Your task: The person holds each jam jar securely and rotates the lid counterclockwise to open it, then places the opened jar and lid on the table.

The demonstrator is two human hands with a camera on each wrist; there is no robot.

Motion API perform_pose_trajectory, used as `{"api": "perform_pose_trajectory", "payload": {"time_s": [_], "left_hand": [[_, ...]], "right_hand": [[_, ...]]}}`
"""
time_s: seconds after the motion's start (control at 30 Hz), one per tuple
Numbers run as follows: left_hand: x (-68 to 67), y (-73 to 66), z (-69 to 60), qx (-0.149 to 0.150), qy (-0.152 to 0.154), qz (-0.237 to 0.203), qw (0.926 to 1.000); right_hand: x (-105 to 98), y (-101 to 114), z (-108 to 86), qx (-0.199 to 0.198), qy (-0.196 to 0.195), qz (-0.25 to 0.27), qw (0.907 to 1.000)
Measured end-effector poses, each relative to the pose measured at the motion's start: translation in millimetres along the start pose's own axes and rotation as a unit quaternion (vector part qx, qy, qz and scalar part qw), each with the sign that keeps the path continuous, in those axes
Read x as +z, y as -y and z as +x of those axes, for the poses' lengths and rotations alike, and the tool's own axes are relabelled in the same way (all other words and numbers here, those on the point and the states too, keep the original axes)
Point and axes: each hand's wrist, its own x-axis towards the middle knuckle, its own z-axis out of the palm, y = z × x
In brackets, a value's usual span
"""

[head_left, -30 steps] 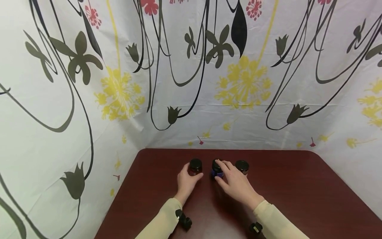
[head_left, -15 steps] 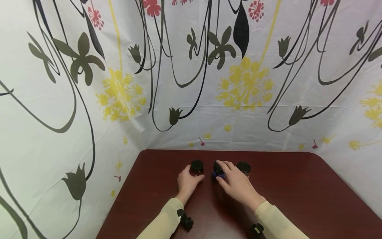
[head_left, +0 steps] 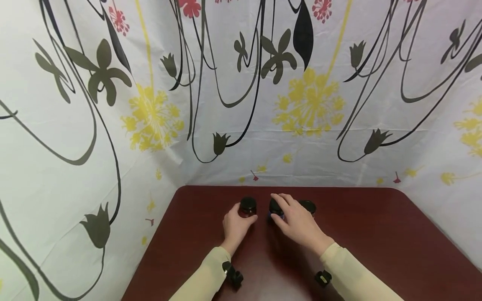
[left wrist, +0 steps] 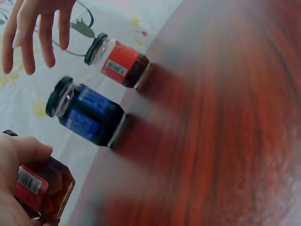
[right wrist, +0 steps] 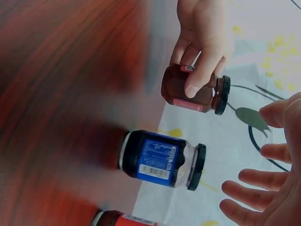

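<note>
My left hand (head_left: pixel 236 225) grips an amber-brown glass jar (left wrist: pixel 54 188) with a black lid and a red label, thumb on one side and fingers round the other. Whether its base touches the table, I cannot tell. Beside it stands a dark jar (right wrist: pixel 155 159) with a blue label and black lid, upright on the table. Over this jar my right hand (head_left: pixel 301 225) hovers with its fingers spread and apart from the glass, as both wrist views show. A third jar (left wrist: pixel 123 64), red-labelled and black-lidded, stands further right, partly hidden by the right hand in the head view.
The dark red wooden table (head_left: pixel 188 234) has a glossy top. A white cloth (head_left: pixel 241 121) with a printed flower pattern hangs behind it and along the sides. Small black wrist cameras (head_left: pixel 234 276) sit on both sleeves.
The right hand has risen slightly off the blue-labelled jar's lid region. The left hand keeps its grip on the amber jar. The head view has shifted a little.
</note>
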Motion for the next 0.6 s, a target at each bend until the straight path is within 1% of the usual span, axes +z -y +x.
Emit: {"api": "perform_pose_trajectory", "payload": {"time_s": [0.17, 0.3, 0.47, 0.6], "left_hand": [[-4.6, -6.6, -2.0, 0.011, -0.003, -0.006, 0.9999], [-8.8, -9.6, -6.0, 0.020, -0.004, -0.007, 0.9998], [-12.4, -10.2, -12.2, 0.043, -0.004, 0.001, 0.9991], [-18.4, -11.8, -15.2, 0.056, -0.001, 0.003, 0.9984]], "right_hand": [[-4.6, 5.4, 6.4, -0.002, 0.003, 0.001, 1.0000], [-9.4, 9.3, 10.0, -0.008, 0.005, 0.004, 0.9999], [-15.8, 8.8, 12.9, -0.019, 0.012, -0.002, 0.9997], [-19.4, 8.5, 15.6, -0.024, 0.017, -0.008, 0.9995]]}}
